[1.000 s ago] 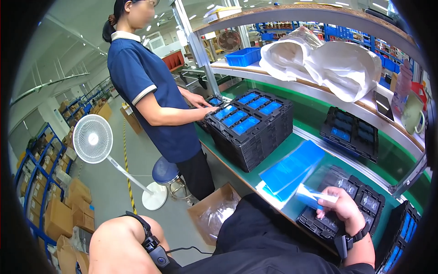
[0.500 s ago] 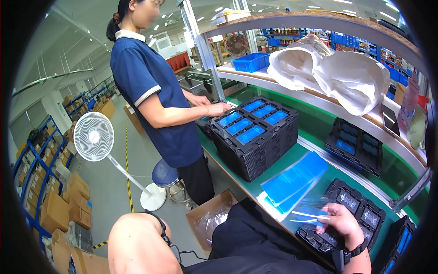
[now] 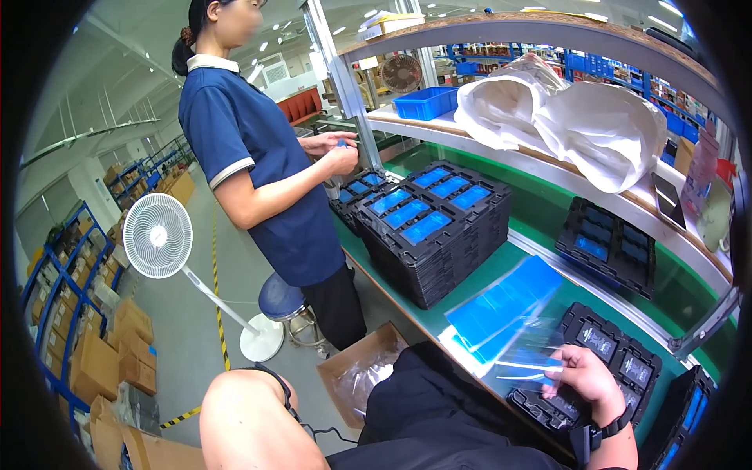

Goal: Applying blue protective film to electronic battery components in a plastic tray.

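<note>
My right hand (image 3: 586, 374), with a black band at its wrist, pinches a clear plastic film (image 3: 526, 362) by its right edge. Under that hand lies a black tray (image 3: 576, 315) whose compartments hold dark rectangular pieces; the hand and film cover part of it. Blue film sheets (image 3: 501, 301) spread over the bench just left of the tray, partly beneath the clear film. Bare skin of my left arm (image 3: 243, 423) fills the lower left, close to the camera, but the left hand is out of sight.
A tall stack of black trays (image 3: 439, 258) with blue-covered pieces stands farther back. Another tray (image 3: 607, 243) leans by the shelf, one more (image 3: 689, 419) at right. A co-worker (image 3: 258, 157) stands left, near a stool (image 3: 283, 298), white fan (image 3: 158, 235) and carton (image 3: 333, 376).
The clear film in my right hand has swung slightly and shows more plainly; the hand has barely moved. The co-worker's hands have lifted off the tray by the stack.
</note>
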Tool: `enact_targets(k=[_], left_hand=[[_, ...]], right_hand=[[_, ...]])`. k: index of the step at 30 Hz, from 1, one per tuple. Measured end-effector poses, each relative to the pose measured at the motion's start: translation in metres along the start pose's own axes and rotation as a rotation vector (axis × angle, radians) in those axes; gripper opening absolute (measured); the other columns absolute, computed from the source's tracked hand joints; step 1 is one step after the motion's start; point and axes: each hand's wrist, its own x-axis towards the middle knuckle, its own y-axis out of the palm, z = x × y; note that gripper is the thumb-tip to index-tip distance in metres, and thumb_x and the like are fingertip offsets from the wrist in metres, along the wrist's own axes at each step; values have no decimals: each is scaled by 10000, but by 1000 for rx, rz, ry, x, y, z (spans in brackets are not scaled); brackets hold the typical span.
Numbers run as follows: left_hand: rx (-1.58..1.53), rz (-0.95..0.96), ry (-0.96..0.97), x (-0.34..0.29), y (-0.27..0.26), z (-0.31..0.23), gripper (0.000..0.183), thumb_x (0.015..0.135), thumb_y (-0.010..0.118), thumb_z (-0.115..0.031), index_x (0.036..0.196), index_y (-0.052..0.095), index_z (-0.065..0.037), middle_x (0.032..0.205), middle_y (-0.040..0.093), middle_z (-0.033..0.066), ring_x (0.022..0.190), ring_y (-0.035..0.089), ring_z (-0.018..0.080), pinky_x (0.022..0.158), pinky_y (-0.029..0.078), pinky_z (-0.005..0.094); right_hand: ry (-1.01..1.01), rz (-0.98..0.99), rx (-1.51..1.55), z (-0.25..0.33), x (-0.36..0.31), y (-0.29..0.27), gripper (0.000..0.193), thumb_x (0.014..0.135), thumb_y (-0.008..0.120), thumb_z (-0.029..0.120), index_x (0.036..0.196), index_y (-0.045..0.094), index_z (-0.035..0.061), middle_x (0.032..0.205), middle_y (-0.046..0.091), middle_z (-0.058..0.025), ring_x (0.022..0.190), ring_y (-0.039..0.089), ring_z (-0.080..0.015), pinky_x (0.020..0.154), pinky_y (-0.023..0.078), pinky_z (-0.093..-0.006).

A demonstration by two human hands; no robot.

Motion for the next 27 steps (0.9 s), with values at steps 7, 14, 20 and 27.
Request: enact_targets(k=[7, 14, 20, 27], left_hand=[[-83, 38, -86, -4, 1, 0, 132, 905, 540, -183, 814, 567, -90, 749, 542, 79, 639, 542, 225, 574, 439, 328], [-231, 66, -95, -5, 9, -25, 124, 911, 522, -175, 858, 561, -69, 737, 554, 104, 635, 555, 239, 566, 452, 344], [-313, 52, -29, -13, 17, -45, 129, 916, 506, -167, 895, 557, -51, 727, 564, 125, 631, 566, 251, 559, 463, 358], [-353, 67, 108, -27, 29, -61, 145, 922, 487, -159, 939, 551, -30, 715, 575, 151, 627, 579, 264, 551, 476, 375]], right_hand=[[0, 17, 50, -2, 3, 0, 89, 880, 574, 9, 936, 540, -51, 773, 663, -144, 678, 666, -212, 622, 553, -303], [-52, 13, 74, -5, -2, -4, 59, 878, 556, 2, 906, 539, -46, 762, 661, -155, 652, 663, -207, 602, 551, -303], [-44, 28, 41, 0, 2, -2, 54, 876, 576, 8, 905, 544, -25, 741, 655, -125, 636, 658, -187, 594, 552, -283], [-62, 43, -18, 3, 5, -1, 67, 887, 567, 27, 912, 544, -31, 753, 663, -117, 647, 659, -177, 593, 543, -271]])
